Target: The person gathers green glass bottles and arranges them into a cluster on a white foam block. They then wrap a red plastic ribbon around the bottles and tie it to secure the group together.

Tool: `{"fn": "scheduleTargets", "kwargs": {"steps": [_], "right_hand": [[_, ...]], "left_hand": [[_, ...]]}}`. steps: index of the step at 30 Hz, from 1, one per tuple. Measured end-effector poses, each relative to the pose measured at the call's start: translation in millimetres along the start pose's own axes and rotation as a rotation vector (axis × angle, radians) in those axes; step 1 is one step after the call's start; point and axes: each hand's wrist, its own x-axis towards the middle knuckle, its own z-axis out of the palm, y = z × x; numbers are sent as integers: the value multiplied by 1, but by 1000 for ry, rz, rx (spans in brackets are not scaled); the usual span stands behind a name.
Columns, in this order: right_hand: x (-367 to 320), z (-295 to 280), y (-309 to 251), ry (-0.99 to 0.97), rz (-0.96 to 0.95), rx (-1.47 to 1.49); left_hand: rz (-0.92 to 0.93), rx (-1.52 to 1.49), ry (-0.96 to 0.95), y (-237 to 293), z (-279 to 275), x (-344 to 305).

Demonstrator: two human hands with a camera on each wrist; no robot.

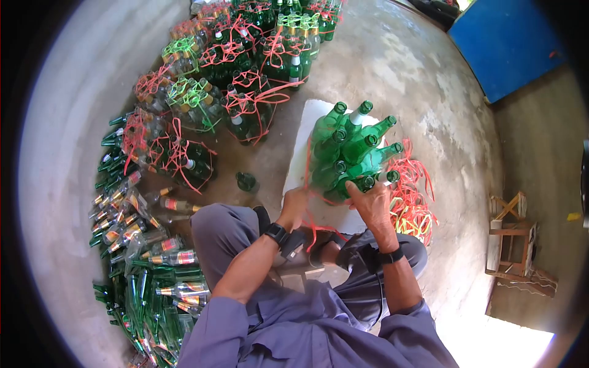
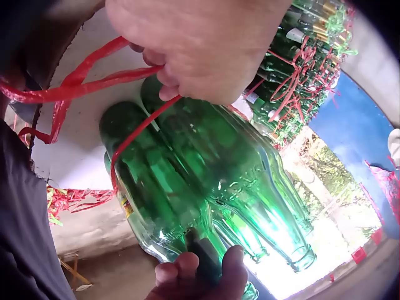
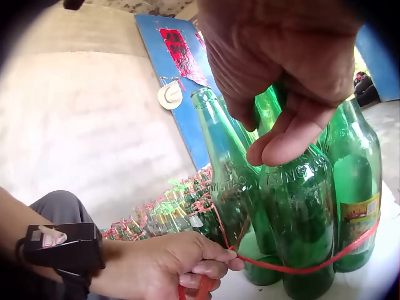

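Note:
A cluster of several green glass bottles (image 1: 359, 150) stands upright on a white board (image 1: 302, 153). A red plastic strap (image 3: 300, 270) runs round their lower bodies. My left hand (image 3: 181, 265), low at the near left side of the cluster, grips the strap with curled fingers; loose strap (image 2: 94, 86) trails from it in the left wrist view. At the near right of the cluster, my right hand (image 1: 374, 205) holds a front bottle by the neck, thumb and fingers about it. The palm hides part of that neck in the right wrist view.
Tangled red and yellow straps (image 1: 411, 196) lie right of the board. A single green bottle (image 1: 246, 181) stands left of it. Strap-tied bottle bundles (image 1: 251, 104) fill the far left, above a pile of lying bottles (image 1: 153, 294). A small wooden stool (image 1: 512, 245) is at the right.

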Motion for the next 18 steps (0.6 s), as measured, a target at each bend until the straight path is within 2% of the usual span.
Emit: {"fn": "scheduleTargets", "kwargs": {"steps": [2, 3, 4, 5, 7, 8, 9, 11, 12, 14, 15, 16, 17, 18], "right_hand": [[-1, -8, 5, -19, -60, -37], [-2, -11, 7, -49, -110, -76], [-11, -20, -9, -69, -45, 6], [-12, -26, -10, -67, -49, 2], [-12, -40, -15, 75, -320, -299], [-11, -50, -26, 69, -239, -308], [-8, -56, -44, 70, -238, -308], [6, -66, -72, 164, -295, -420], [17, -65, -72, 166, -295, -421], [45, -58, -63, 179, -443, -584], [58, -55, -59, 180, -448, -585], [69, -52, -55, 79, -454, -631], [75, -49, -50, -23, -459, -676], [78, -44, -47, -35, -421, -709]], "left_hand": [[82, 96, -13, 0, -1, 7], [-104, -15, 47, 15, 3, 2], [-293, -126, 107, 23, 6, 0], [-289, -130, 104, 30, 9, -2], [-326, -80, 128, 35, 11, -4], [-325, -80, 128, 37, 12, -5], [-316, -93, 133, 38, 14, -6], [-307, -106, 135, 37, 17, -7], [-263, -114, 123, 33, 16, -6], [-209, -122, 112, 36, 16, -5], [-251, -108, 122, 40, 17, -6], [-296, -94, 133, 39, 18, -6], [-296, -96, 135, 39, 19, -6], [-271, -121, 145, 34, 18, -4]]}}
